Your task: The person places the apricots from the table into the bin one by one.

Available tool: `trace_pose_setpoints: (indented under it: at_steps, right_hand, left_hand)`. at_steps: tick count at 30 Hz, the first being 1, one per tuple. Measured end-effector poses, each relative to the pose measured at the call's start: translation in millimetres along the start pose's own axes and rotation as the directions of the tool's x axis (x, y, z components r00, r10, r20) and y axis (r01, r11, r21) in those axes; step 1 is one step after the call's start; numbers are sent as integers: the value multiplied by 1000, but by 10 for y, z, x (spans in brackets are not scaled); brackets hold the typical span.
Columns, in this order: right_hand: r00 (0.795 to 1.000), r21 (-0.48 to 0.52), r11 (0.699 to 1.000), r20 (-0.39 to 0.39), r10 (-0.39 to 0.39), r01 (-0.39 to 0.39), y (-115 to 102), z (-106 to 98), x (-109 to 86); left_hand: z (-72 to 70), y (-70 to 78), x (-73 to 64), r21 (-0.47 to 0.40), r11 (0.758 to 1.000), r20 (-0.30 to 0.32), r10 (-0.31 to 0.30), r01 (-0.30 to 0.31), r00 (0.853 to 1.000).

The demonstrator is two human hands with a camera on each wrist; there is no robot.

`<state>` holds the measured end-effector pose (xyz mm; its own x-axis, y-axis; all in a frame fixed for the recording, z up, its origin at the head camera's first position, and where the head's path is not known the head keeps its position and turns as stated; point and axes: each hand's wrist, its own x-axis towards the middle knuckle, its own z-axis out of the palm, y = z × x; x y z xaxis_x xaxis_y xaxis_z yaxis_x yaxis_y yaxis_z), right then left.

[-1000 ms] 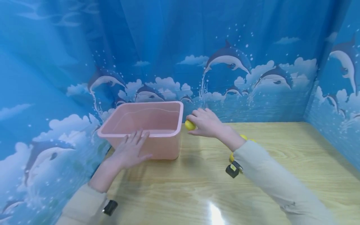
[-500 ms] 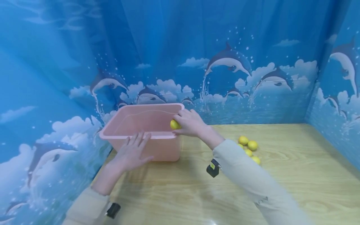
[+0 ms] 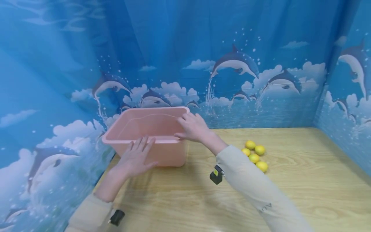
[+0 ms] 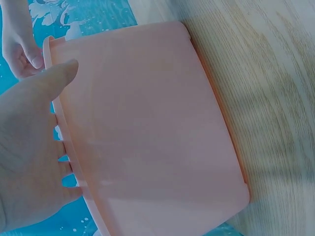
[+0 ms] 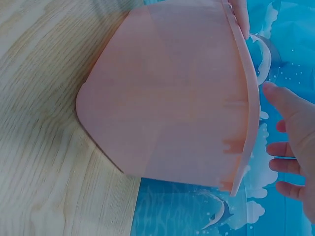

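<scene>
A pink plastic tub stands at the left of the table, its inner floor hidden by the front wall. My left hand rests on the front rim with fingers straight and spread; the left wrist view shows the thumb along the outer wall. Over the right end of the tub's opening hovers my right hand. In the right wrist view its fingers are parted, with nothing held between them. Several yellow lemons lie in a loose cluster on the table, right of the tub.
A light wood-grain table carries everything. Blue curtains printed with dolphins enclose the back and sides, close behind the tub. A small black camera hangs at each wrist.
My right hand has moved left, from beside the tub to over its opening, and let go of the lemon, which is now out of sight. My left hand has stayed on the rim.
</scene>
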<state>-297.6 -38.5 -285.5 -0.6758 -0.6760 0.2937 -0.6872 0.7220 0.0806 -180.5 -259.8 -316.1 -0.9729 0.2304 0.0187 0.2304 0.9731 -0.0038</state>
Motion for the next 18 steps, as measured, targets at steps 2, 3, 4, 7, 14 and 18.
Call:
trace_pose_setpoints:
  at_steps: [2,3,4,7,14,18]
  right_hand:
    - [1000,17,1000,-7,10,-10,31,4,-39]
    - [1000,25,1000,-10,13,-13,49,5,-62]
    - [1000,27,1000,-11,15,-14,71,8,-87]
    - [1000,33,999,-22,16,-15,150,25,-182]
    - [998,65,998,-52,27,-24,389,99,-478]
    - [997,62,998,-71,22,-17,573,170,-678]
  left_hand:
    - [-2,4,-6,-2,1000,1,-5,5,1000]
    - [-3,5,-8,-2,1000,4,-13,13,1000]
    - [-6,8,-11,-5,1000,3,-16,16,1000]
    - [-12,13,-12,-11,999,9,-30,30,1000]
    - [-5,14,-4,-11,999,9,-32,33,999]
    - [-7,17,-2,-11,1000,7,-25,25,1000]
